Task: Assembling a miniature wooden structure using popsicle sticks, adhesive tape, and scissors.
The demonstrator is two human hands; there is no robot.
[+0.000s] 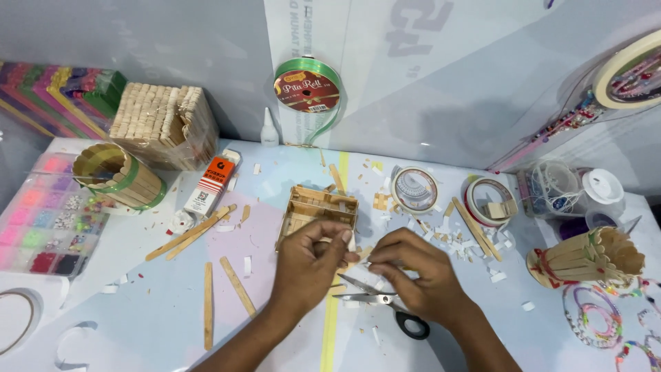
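A small white strip [352, 241] is being pinched between the thumb and fingertips of the left hand [310, 265], while the right hand [413, 272] is being held just beside it, its fingers closed together on what seems to be the other end of the same piece; exactly what is being gripped there cannot be told. Just beyond both hands, an open box of flat wooden sticks [317, 211] is being kept on the bench [158, 303], and a pair of scissors [382, 303] is lying directly under the right hand, blades partly open. The strip is small and thinly held, so it is likely to be dropped among the many white scraps [475, 244] scattered beyond the right hand and lost there. The right wrist is being carried very near the scissor blades, so a downward move could end on them or push them into the box. Loose sticks [237, 286] are lying to the outside of the left hand and could be swept aside by the forearm. Open room is being left mainly on the near side, toward the body; the far side is crowded by tape rolls [414, 189] and a glue box [210, 182].
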